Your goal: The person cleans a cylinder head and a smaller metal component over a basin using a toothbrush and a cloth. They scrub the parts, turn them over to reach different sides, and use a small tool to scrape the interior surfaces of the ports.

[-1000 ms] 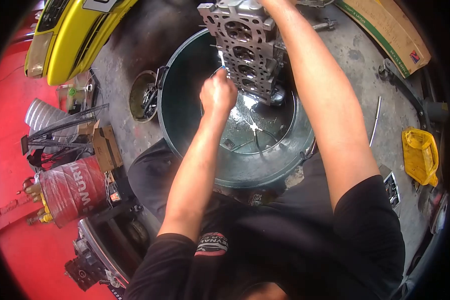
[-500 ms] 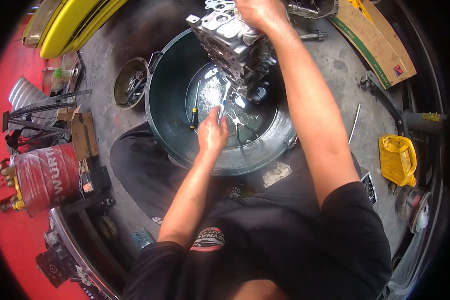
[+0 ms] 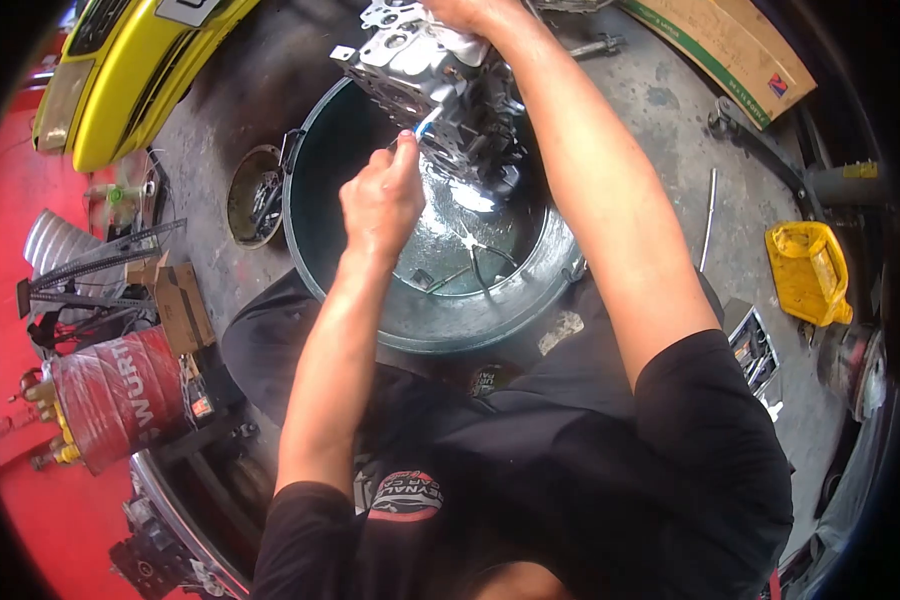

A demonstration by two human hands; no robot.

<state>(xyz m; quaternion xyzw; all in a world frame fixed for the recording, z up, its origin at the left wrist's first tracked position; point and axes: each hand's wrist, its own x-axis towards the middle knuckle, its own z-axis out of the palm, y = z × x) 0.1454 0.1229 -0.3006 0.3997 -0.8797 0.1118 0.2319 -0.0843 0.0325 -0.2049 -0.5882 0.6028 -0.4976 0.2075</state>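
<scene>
A grey metal engine cylinder head (image 3: pixel 440 80) stands tilted over a dark green basin (image 3: pixel 305 215), its lower end inside. My right hand (image 3: pixel 475 14) grips its top at the upper frame edge, fingers mostly hidden. My left hand (image 3: pixel 382 200) is closed around a slim white-and-blue toothbrush (image 3: pixel 427 124), thumb extended along it. The brush's tip meets the side of the cylinder head. Pliers (image 3: pixel 474 250) lie spread in shiny liquid on the basin floor. A small dark object (image 3: pixel 423 279) beside them is partly hidden by my left wrist.
A bowl of metal parts (image 3: pixel 255 195) sits left of the basin. To the right are a metal bar (image 3: pixel 710 220), a yellow container (image 3: pixel 808 272) and an open tool case (image 3: pixel 753 350). Cardboard (image 3: pixel 735 60) lies upper right, a yellow car bumper (image 3: pixel 140 75) upper left.
My left hand has moved up and left, bringing the toothbrush from above the basin floor to the cylinder head. My right hand remains on the cylinder head. The view has shifted slightly.
</scene>
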